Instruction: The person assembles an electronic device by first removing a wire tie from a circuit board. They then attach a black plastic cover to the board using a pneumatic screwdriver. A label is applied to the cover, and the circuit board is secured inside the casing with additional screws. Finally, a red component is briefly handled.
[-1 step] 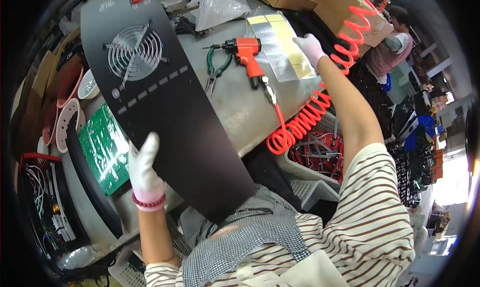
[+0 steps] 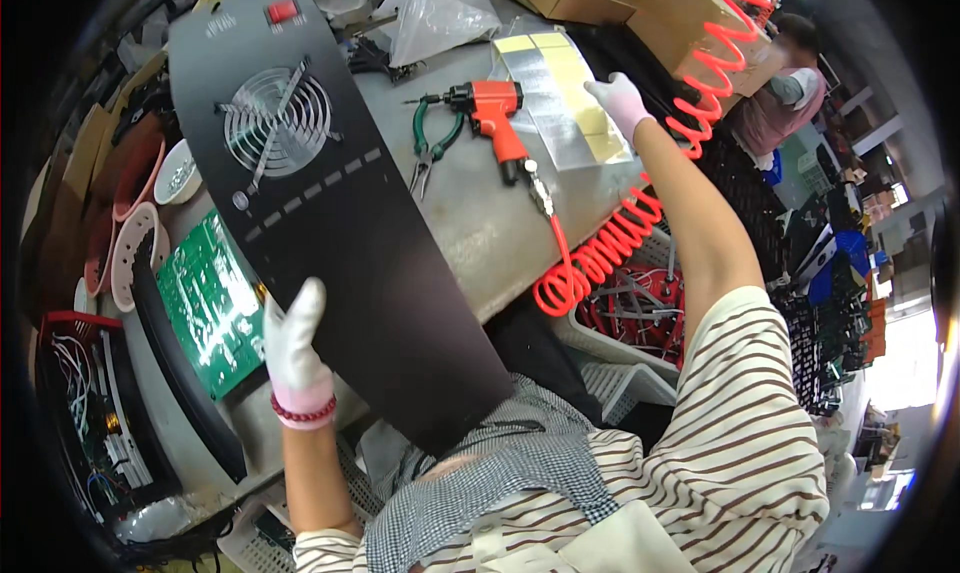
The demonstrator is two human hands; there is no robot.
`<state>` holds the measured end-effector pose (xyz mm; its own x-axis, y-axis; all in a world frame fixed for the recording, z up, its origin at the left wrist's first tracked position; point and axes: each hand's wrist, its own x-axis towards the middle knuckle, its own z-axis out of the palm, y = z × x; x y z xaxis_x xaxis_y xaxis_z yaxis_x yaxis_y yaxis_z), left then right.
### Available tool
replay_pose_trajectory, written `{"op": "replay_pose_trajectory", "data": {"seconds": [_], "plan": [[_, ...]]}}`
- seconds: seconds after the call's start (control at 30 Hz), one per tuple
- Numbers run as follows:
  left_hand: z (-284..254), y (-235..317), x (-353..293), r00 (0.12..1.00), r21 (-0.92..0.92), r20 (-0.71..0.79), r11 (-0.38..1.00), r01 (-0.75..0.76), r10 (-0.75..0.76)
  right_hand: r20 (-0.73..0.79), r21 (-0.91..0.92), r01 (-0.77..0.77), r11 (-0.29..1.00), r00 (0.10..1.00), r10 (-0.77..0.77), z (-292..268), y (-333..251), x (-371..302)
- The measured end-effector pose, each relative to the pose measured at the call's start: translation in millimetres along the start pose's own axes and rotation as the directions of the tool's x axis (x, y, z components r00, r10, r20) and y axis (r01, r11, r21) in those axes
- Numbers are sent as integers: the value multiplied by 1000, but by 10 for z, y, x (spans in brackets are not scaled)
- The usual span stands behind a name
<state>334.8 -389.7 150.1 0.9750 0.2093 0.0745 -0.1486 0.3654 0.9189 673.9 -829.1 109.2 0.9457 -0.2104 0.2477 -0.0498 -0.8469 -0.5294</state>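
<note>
A long black metal panel (image 2: 380,293) slants across my lap and the table, carrying a round fan grille (image 2: 276,123), a row of slots and a red switch (image 2: 282,12). With the thumb on its face and the fingers out of sight behind, my left hand (image 2: 296,348) grips the panel's left edge. My right hand (image 2: 622,103), in a white and pink glove like the left, is at the right edge of a sticker sheet (image 2: 555,88) with silver and yellow areas. Its fingers are drawn together there; what they pinch is hidden.
An orange-red pneumatic screwdriver (image 2: 495,113) with a red coiled hose (image 2: 600,243) lies beside green-handled pliers (image 2: 430,143). Left of the panel are a green circuit board (image 2: 212,308), a white bowl (image 2: 178,173) and an opened black case (image 2: 105,413). Another person (image 2: 785,103) is at far right.
The panel has shifted slightly right and down, with my left hand moving along on its edge. My right hand has dropped a little at the sheet's edge.
</note>
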Motion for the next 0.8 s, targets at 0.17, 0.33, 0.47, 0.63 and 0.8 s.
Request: {"op": "replay_pose_trajectory", "data": {"seconds": [0.17,0.33,0.47,0.63,0.8], "plan": [[-64,-374,36,981,-124,-74,978,168,-178,86,-201,-147,969,982,167,242,-437,101],[-48,-403,104,956,-114,-118,960,256,-269,60,-283,-230,931,965,257,384,-645,340],[2,-419,81,963,-36,-177,979,202,-205,36,-162,-188,969,980,197,422,-473,494],[28,-386,75,962,72,-187,974,216,-199,232,727,-175,664,973,2,224,-474,326],[-32,-383,19,966,177,-220,969,174,-134,159,647,168,744,924,-347,-618,-1349,-822]]}}
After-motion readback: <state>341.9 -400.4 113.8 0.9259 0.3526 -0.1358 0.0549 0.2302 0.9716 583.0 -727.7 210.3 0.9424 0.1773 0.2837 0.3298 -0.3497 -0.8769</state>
